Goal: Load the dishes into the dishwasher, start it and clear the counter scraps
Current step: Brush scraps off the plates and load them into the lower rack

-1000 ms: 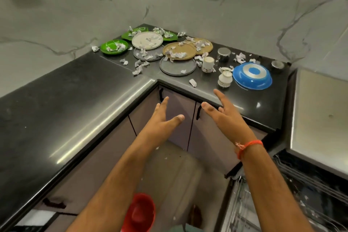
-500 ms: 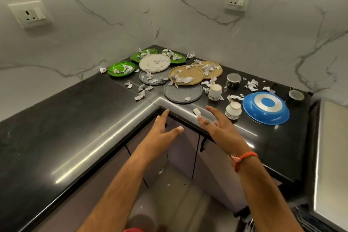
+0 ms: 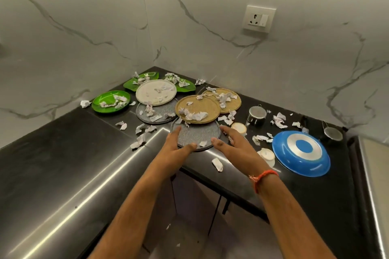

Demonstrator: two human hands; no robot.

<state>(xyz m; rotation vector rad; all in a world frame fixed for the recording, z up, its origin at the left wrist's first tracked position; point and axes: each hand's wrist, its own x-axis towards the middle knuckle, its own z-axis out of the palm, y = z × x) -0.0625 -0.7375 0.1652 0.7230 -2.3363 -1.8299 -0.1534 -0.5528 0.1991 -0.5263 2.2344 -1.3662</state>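
Grey plate (image 3: 196, 133) on tabletop (image 3: 63, 153) flanked by left hand (image 3: 175, 143) & right hand (image 3: 235, 143), both spread, empty; pickup step, next needs rim grip w/ scraps (image 3: 203, 143) tipped off.

Both forearms extend forward, converging slightly. The left hand (image 3: 175, 143) is palm-down with fingers straight and together and the thumb spread toward the right. The right hand (image 3: 236, 143) is palm-down with fingers straight and splayed; an orange thread band (image 3: 264, 176) encircles its wrist.
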